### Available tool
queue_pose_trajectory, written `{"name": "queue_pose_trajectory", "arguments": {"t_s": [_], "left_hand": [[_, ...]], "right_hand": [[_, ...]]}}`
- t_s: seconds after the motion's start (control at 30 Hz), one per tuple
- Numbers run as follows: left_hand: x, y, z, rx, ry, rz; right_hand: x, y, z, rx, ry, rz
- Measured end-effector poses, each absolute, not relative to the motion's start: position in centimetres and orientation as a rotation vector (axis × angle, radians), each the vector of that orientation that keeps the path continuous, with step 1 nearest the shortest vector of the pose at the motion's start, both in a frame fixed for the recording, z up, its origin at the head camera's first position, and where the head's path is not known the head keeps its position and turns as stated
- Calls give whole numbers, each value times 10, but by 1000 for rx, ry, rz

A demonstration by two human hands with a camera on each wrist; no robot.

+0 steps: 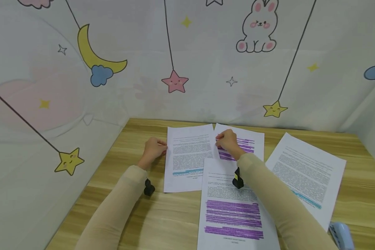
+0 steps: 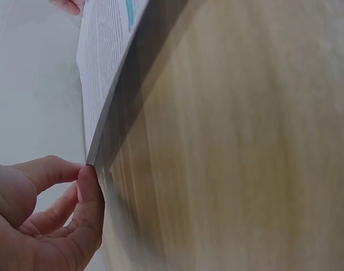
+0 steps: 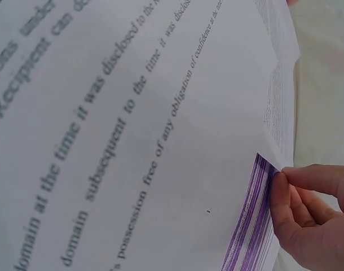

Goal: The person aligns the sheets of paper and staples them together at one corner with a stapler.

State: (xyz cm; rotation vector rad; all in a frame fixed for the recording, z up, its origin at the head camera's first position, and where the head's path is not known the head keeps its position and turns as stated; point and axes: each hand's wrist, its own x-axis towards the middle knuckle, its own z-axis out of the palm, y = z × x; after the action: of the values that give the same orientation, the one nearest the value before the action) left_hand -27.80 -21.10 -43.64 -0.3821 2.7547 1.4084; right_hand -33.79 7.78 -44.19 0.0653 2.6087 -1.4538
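Note:
A printed sheet with a blue highlighted band (image 1: 187,149) lies at the back left of the table. My left hand (image 1: 154,152) pinches its left edge between thumb and fingers; in the left wrist view the paper's edge stands off the wood over a dark shadow. At the opposite edge, my right hand (image 1: 228,141) pinches the same sheet, thumb and finger meeting at its margin in the right wrist view. Under that hand lies a purple-highlighted sheet (image 1: 257,139), partly hidden. Closer in, another purple-highlighted sheet (image 1: 231,208) overlaps both and passes beneath my right forearm.
A separate blue-highlighted sheet (image 1: 312,166) lies angled on the right. Below it, by the front right, sits a light blue stapler-like object (image 1: 342,236), cut off by the frame. A patterned white curtain (image 1: 206,104) hangs behind the wooden table (image 1: 165,222).

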Motion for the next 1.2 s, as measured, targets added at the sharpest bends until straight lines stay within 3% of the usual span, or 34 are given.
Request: {"name": "queue_pose_trajectory", "arguments": {"t_s": [1.2], "left_hand": [[-273,-238,-434,-391,2813,1418]], "right_hand": [[-339,51,-441,-100,2643,-1601]]}}
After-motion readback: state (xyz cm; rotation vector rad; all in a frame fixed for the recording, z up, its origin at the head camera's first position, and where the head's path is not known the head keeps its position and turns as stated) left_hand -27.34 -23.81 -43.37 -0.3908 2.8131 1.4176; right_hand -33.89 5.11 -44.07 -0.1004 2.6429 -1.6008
